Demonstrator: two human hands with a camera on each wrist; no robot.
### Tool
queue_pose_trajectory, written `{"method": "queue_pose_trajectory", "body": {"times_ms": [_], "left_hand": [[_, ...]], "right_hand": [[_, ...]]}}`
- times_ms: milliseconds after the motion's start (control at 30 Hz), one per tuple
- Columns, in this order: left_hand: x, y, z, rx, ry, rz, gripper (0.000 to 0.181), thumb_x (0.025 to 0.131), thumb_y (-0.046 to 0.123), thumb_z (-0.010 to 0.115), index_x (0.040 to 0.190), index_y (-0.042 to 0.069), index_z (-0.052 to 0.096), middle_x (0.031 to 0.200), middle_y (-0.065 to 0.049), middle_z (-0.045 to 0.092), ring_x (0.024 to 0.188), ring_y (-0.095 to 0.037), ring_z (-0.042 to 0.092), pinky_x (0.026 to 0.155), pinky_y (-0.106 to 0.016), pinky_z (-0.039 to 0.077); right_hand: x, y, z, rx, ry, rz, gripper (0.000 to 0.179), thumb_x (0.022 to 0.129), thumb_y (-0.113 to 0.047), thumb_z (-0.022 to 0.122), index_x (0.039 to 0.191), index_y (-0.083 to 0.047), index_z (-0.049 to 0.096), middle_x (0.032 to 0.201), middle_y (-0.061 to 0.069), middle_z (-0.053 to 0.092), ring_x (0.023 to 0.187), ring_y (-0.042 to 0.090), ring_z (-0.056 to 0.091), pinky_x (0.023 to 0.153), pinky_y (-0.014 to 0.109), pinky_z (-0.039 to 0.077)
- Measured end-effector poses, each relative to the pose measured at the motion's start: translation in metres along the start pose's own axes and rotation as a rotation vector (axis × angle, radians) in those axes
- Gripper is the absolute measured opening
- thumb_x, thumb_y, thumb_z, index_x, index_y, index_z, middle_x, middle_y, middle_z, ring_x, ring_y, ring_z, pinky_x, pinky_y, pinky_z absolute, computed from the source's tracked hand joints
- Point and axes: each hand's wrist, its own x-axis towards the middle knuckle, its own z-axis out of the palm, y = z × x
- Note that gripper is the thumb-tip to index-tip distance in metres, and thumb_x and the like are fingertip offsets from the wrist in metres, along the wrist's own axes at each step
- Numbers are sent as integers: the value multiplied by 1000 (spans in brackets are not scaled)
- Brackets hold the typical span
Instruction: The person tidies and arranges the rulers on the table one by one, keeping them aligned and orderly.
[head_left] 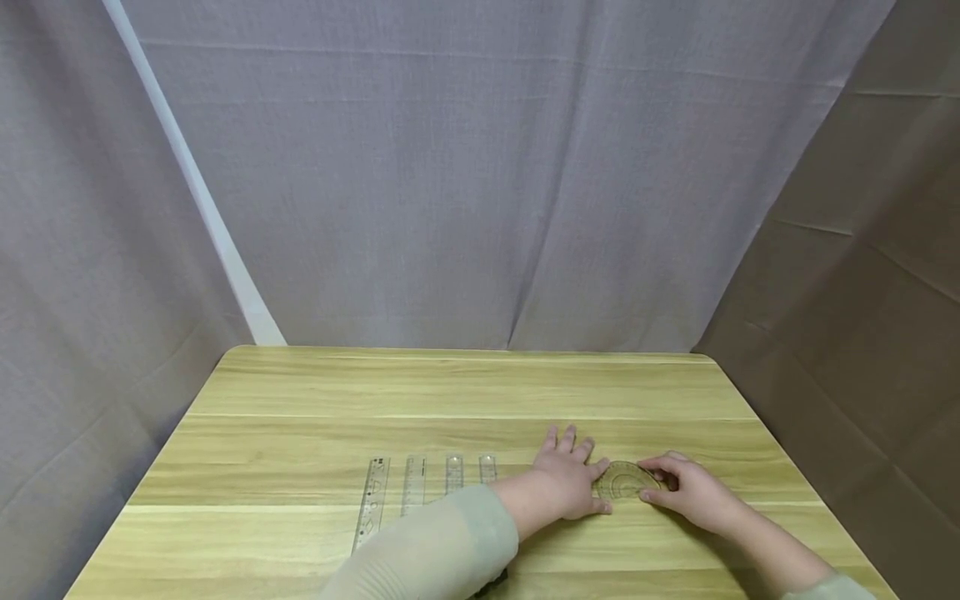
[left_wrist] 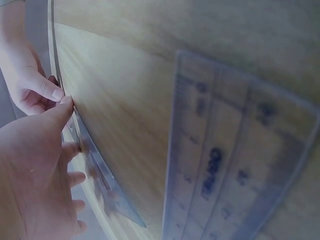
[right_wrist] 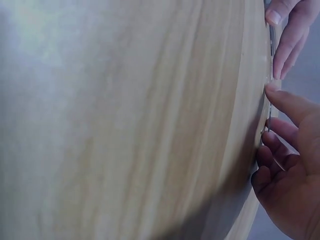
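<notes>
A clear yellowish protractor (head_left: 624,482) lies on the wooden table, right of the middle, between my two hands. My right hand (head_left: 693,493) pinches its right end between thumb and fingers, the other fingers curled beneath in the right wrist view. Palm down with fingers spread, my left hand (head_left: 564,479) has its thumb and a fingertip at the protractor's left side. In the left wrist view, a clear flat piece with a pointed end (left_wrist: 107,182) lies past the left fingers; in the head view it is hidden.
Several clear rulers (head_left: 372,500) lie side by side to the left, their near ends partly covered by my left sleeve (head_left: 442,550). A small dark thing (head_left: 492,582) shows below that sleeve. Grey curtains (head_left: 420,183) enclose the wooden table (head_left: 300,392) at the back and sides.
</notes>
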Motion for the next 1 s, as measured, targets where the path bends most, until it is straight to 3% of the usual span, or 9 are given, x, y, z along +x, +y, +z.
{"method": "queue_pose_trajectory", "body": {"times_ms": [433, 1000], "left_hand": [[0, -1, 1, -49, 2, 14, 71, 87, 78, 36, 151, 54, 19, 163, 17, 16, 152, -19, 7, 122, -44, 6], [-2, -2, 1, -96, -5, 16, 69, 88, 76, 37, 151, 54, 19, 164, 16, 14, 152, -19, 5, 122, -45, 5]], "right_hand": [[-5, 10, -2, -47, 47, -48, 42, 86, -28, 77, 121, -5, 71, 86, -6, 52, 72, 4, 42, 59, 23, 39], [-8, 16, -5, -28, 27, 28, 41, 87, -36, 76, 121, -14, 72, 88, -5, 51, 73, 7, 41, 59, 24, 37]]}}
